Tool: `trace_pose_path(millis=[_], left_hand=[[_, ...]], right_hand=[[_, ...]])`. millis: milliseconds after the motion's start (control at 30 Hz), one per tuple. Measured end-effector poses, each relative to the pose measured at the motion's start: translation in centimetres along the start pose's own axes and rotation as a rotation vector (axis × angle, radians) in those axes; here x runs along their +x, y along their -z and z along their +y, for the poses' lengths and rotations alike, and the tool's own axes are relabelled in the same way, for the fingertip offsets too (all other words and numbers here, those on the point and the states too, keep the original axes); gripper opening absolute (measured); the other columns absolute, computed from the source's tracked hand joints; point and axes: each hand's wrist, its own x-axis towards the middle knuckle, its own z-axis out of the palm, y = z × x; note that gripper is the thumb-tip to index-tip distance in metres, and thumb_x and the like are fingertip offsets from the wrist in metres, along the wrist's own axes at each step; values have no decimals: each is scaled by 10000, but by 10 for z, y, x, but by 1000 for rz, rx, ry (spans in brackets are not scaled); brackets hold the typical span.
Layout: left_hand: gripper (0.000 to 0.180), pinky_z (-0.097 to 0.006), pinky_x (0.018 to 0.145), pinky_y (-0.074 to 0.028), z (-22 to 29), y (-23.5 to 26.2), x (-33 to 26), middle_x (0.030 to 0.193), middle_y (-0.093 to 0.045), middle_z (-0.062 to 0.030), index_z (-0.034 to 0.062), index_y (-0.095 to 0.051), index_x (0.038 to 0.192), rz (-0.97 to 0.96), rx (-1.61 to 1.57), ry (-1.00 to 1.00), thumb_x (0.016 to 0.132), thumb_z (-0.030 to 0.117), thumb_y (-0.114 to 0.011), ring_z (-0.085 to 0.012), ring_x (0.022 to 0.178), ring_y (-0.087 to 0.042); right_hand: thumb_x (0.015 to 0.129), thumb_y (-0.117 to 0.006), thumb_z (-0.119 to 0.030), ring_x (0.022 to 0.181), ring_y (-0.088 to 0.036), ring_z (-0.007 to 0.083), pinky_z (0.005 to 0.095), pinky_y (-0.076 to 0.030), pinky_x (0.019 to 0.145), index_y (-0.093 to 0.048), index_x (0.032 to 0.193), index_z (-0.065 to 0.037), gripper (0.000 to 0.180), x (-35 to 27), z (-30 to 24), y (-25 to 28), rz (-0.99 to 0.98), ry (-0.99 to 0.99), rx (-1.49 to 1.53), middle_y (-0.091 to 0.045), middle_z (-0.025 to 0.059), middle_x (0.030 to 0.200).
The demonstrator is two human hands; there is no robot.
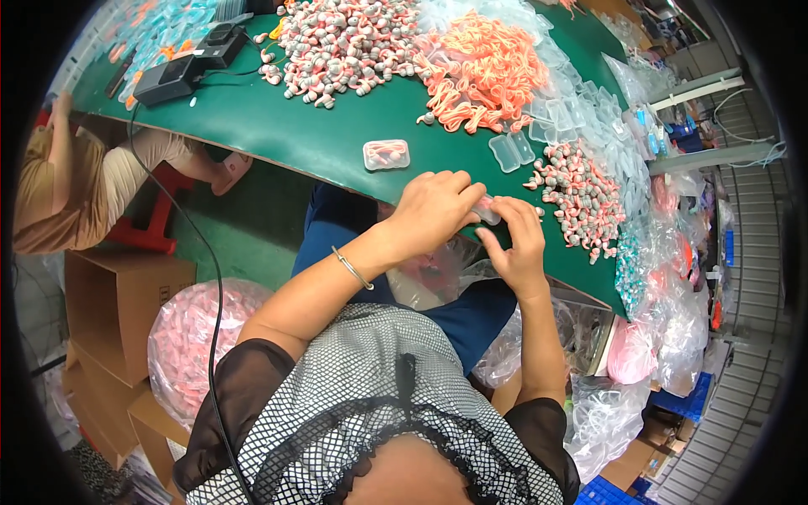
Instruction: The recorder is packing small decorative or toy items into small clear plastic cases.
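Note:
Just over the table's near edge, a small clear plastic case (pixel 486 210) with something pinkish in it is held between both hands. My left hand (pixel 433 206) has its fingers curled over one end, hiding part of the case. My right hand (pixel 520 244) grips the other end with bent fingers, its thumb apart below. Left of them lies a closed clear case (pixel 386 155) with a coiled pink cable inside. An open empty clear case (pixel 511 152) rests beyond my right hand, next to a pile of grey-and-pink earphone pieces (pixel 579 198).
Farther back on the green table (pixel 278 139) are a big heap of earphone pieces (pixel 345 46), bundled orange cables (pixel 488 71) and many clear cases (pixel 560 118). Black power adapters (pixel 168 80) trail a cord at left. A seated person (pixel 84 181), cardboard boxes (pixel 135 295) and a filled bag (pixel 198 345) are at left.

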Motion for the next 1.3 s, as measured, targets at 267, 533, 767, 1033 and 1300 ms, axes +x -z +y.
trace_pose_path(millis=[267, 533, 767, 1033, 1300], left_hand=[[230, -411, 689, -480, -11, 6, 6, 849, -564, -73, 62, -619, 990, -80, -62, -50, 851, 226, -700, -277, 801, -616], [223, -366, 649, -428, -10, 21, -6, 837, -566, -40, 92, -653, 982, 63, 226, -69, 795, 189, -725, -230, 774, -596], [217, -397, 699, -451, -16, 55, 5, 868, -589, -50, 103, -675, 964, 3, 234, 36, 767, 163, -744, -243, 856, -602], [105, -461, 726, -527, -66, 55, 60, 869, -656, -110, 95, -700, 918, 24, 264, 241, 816, 118, -688, -329, 844, -665], [148, -491, 730, -527, -83, 46, 64, 846, -688, -153, 57, -662, 856, -104, 363, 403, 849, 206, -667, -356, 841, -675]], right_hand=[[798, -711, -14, 893, -645, 296, 374, -518, 793, -676, 1024, -8, 229, 6, 16, -6, -49, -62, 72, -676, 138, 973], [820, -666, -43, 1052, -597, 287, 457, -387, 978, -669, 1078, -70, 260, 54, 43, 7, -17, 13, -334, -681, 93, 1054], [819, -688, -73, 1031, -592, 256, 543, -305, 1029, -645, 1041, -105, 228, 45, 50, -9, -95, 11, -470, -631, 61, 918], [812, -731, -107, 776, -645, 320, 411, -501, 716, -646, 979, -67, 192, 41, 20, -25, -100, -129, -195, -654, 110, 842], [854, -648, -33, 830, -668, 366, 429, -530, 739, -669, 978, -6, 129, 50, 11, -36, 12, -266, 22, -678, 175, 918]])
